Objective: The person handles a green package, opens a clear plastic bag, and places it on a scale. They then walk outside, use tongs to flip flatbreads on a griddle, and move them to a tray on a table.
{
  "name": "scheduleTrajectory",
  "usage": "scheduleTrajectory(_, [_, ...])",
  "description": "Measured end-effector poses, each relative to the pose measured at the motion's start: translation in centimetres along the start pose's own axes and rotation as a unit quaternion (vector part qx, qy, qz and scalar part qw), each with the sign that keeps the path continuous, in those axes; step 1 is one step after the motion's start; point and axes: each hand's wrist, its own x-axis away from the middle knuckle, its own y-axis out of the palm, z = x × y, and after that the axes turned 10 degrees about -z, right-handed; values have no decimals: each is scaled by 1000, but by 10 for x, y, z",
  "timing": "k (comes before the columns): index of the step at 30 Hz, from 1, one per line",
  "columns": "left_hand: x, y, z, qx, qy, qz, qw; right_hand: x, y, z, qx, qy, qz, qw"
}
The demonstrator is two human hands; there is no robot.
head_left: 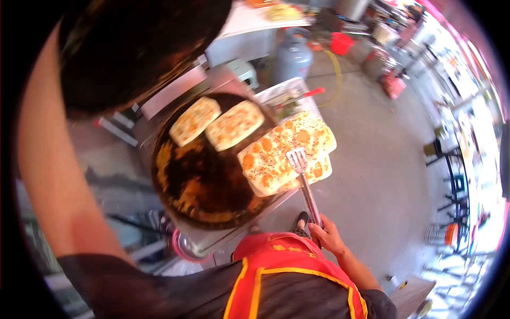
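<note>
Right hand (326,236) clenched on slotted spatula (304,183) handle; long axis runs up-left from fingers, blade resting on stacked flatbreads (281,151) beside round griddle (204,191). Left forearm (53,159) raised, fingers hidden: cannot tell.

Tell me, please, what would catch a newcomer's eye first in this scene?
Probably the stack of browned flatbreads at centre, with a slotted spatula lying on top, gripped by the right hand. Left of it, a large dark griddle carries two paler flatbreads at its far edge.
</note>
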Motion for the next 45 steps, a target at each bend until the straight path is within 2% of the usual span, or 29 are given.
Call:
scheduleTrajectory(2, [9,-5,21,-12,-53,-40,998,11,-28,-1,-7,-28,31,999])
scheduleTrajectory(8, [42,24,54,-79,-167,-30,982,58,-165,-2,-51,-104,100,988])
scheduleTrajectory(9, [26,56,74,-91,-180,-51,978,61,-177,-50,-32,-64,92,993])
scheduleTrajectory(11, [61,55,146,-48,-198,-81,976,82,-240,-76,-54,-52,94,993])
scheduleTrajectory(14, [115,95,236,-9,-109,-50,993,93,-332,-79,-87,-79,109,987])
scheduleTrajectory(15, [134,141,245,60,1,-17,998,95,-360,-78,-86,-84,119,986])
scheduleTrajectory(16, [172,161,259,112,73,-20,991,104,-367,-73,-86,-80,129,985])
scheduleTrajectory(18, [245,190,346,213,214,-8,953,107,-434,-83,-65,-74,145,985])
scheduleTrajectory(19, [295,192,390,268,163,-228,922,105,-468,-81,-68,-81,159,982])
scheduleTrajectory(20, [347,226,417,243,152,-295,912,101,-500,-77,-72,-88,173,978])
scheduleTrajectory(21, [387,216,463,208,168,-398,878,98,-531,-71,-77,-92,190,974])
scheduleTrajectory(22, [422,211,499,293,133,-552,769,97,-563,-68,-98,-97,204,969])
scheduleTrajectory(23, [471,266,492,282,168,-606,725,104,-585,-70,-120,-97,220,963])
scheduleTrajectory(24, [506,299,528,211,212,-663,686,101,-623,-69,-145,-106,237,955])
scheduleTrajectory(25, [524,308,580,231,271,-708,610,100,-663,-70,-140,-97,252,952])
scheduleTrajectory(26, [530,315,642,101,217,-801,549,100,-699,-74,-145,-88,273,947])
scheduleTrajectory(27, [558,360,689,112,322,-755,560,101,-738,-82,-148,-84,307,937])
scheduleTrajectory(28, [579,356,763,48,304,-752,583,111,-775,-86,-139,-89,338,927])
scheduleTrajectory(29, [589,356,840,70,329,-751,568,113,-810,-93,-153,-89,359,916])
scheduleTrajectory(30, [583,305,873,130,370,-710,585,129,-812,-79,-168,-115,349,915])
scheduleTrajectory(32, [596,249,1050,215,453,-696,514,150,-892,-87,-174,-133,384,897])
scheduleTrajectory(34, [625,230,1216,290,524,-664,448,166,-966,-90,-172,-151,425,876])
scheduleTrajectory(36, [632,177,1368,335,585,-595,438,170,-1048,-92,-166,-145,459,860])
scheduleTrajectory(37, [618,186,1357,355,571,-590,448,148,-1044,-82,-170,-147,444,867])
scheduleTrajectory(39, [618,177,1448,424,566,-563,428,143,-1119,-92,-173,-139,446,867])
scheduleTrajectory(42, [629,230,1553,450,452,-627,447,135,-1251,-111,-172,-148,446,866])
scheduleTrajectory(43, [641,277,1570,448,445,-602,489,128,-1296,-121,-179,-156,444,864])
scheduleTrajectory(44, [644,308,1568,399,386,-668,496,121,-1335,-128,-188,-162,441,863])
scheduleTrajectory(45, [649,331,1564,312,389,-686,530,116,-1375,-141,-191,-164,434,865])
